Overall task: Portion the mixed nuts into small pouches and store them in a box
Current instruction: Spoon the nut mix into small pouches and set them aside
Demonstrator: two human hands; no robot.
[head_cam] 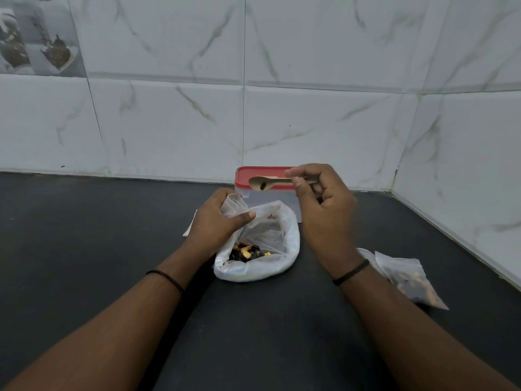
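Above the nut bag, right hand with spoon

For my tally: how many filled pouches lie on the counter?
1 seen clearly: a filled pouch right of the right forearm. Plastic beside it, mostly hidden by the arm, may be another.

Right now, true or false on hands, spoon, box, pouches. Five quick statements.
1. The right hand holds a wooden spoon. True.
2. The spoon is heaped with cashews. False: only one dark piece lies in it.
3. The box has its red lid on. True.
4. The left hand rests flat on the counter. False: it grips a small clear pouch beside the big bag of nuts.
5. A filled pouch lies on the counter right of the right wrist. True.
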